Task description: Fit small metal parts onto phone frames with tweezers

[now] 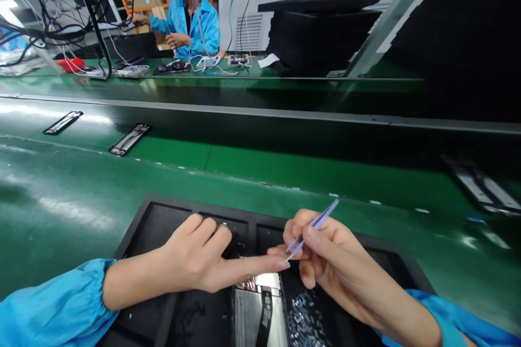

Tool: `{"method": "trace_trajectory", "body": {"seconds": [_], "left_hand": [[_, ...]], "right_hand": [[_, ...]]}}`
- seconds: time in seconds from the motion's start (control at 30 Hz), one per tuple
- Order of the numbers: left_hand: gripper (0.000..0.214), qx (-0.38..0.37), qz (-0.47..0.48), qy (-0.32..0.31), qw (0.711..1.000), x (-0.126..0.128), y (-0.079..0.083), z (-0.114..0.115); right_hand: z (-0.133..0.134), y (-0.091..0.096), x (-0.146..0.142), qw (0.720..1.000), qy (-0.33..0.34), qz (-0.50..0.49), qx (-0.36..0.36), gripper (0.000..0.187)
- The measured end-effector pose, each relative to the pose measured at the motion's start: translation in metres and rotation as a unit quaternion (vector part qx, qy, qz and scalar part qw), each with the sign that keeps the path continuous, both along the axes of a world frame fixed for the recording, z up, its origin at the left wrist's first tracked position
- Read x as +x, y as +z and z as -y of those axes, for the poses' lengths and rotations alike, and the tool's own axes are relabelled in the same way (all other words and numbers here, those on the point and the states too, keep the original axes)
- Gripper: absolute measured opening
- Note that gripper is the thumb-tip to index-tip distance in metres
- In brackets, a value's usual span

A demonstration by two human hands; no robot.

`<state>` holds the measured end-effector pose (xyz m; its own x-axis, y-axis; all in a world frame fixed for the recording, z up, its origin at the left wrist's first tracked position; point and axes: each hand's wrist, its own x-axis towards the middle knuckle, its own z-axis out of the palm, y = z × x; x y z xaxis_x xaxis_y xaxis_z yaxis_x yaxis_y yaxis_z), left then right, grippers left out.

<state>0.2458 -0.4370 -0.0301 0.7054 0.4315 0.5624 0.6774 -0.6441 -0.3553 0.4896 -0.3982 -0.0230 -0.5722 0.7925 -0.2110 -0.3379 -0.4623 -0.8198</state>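
Note:
My left hand [203,260] lies over a black compartment tray [138,222], three fingers curled and the forefinger stretched out to the right. Its tip meets my right hand [325,252], which pinches a pair of blue tweezers [313,226] pointing down towards that fingertip. Whether the tweezers hold anything is too small to tell. Just below the hands an opened phone frame [258,309] lies in the tray, beside a heap of several small metal parts [303,317].
A green conveyor belt [285,171] runs behind the tray, carrying phone frames at the left [129,139] [63,122] and at the right [482,190]. Across the line a person in a blue coat [189,21] works at a bench with cables. A black stack [321,32] stands opposite.

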Motion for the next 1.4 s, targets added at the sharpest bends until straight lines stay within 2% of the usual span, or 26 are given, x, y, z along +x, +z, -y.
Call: {"method": "trace_trajectory", "body": {"seconds": [0.23, 0.47, 0.67, 0.77, 1.0, 1.4], "left_hand": [[0.074, -0.002, 0.001, -0.002, 1.000, 0.0000, -0.0064, 0.0008], [0.070, 0.001, 0.004, 0.005, 1.000, 0.0023, -0.0067, -0.0002], [0.065, 0.051, 0.032, 0.001, 0.998, 0.0058, -0.0047, -0.0021], [0.062, 0.053, 0.036, -0.005, 0.998, 0.0064, -0.0047, -0.0028], [0.065, 0.051, 0.033, -0.003, 0.998, 0.0057, -0.0065, -0.0035], [0.064, 0.045, 0.032, 0.001, 0.998, 0.0059, -0.0080, -0.0029]], "right_hand": [[0.0004, -0.0005, -0.0010, 1.000, -0.003, -0.001, -0.005, 0.029], [0.0007, 0.0009, -0.0027, 1.000, -0.005, -0.021, -0.011, 0.026], [-0.0010, -0.0025, -0.0010, 0.997, 0.036, -0.044, -0.043, 0.029], [-0.0014, -0.0043, 0.0004, 0.996, 0.046, -0.050, -0.055, 0.029], [0.0005, -0.0020, -0.0003, 0.997, 0.038, -0.059, -0.034, 0.023], [0.0011, -0.0015, -0.0004, 0.998, 0.029, -0.054, -0.033, 0.023]]}}
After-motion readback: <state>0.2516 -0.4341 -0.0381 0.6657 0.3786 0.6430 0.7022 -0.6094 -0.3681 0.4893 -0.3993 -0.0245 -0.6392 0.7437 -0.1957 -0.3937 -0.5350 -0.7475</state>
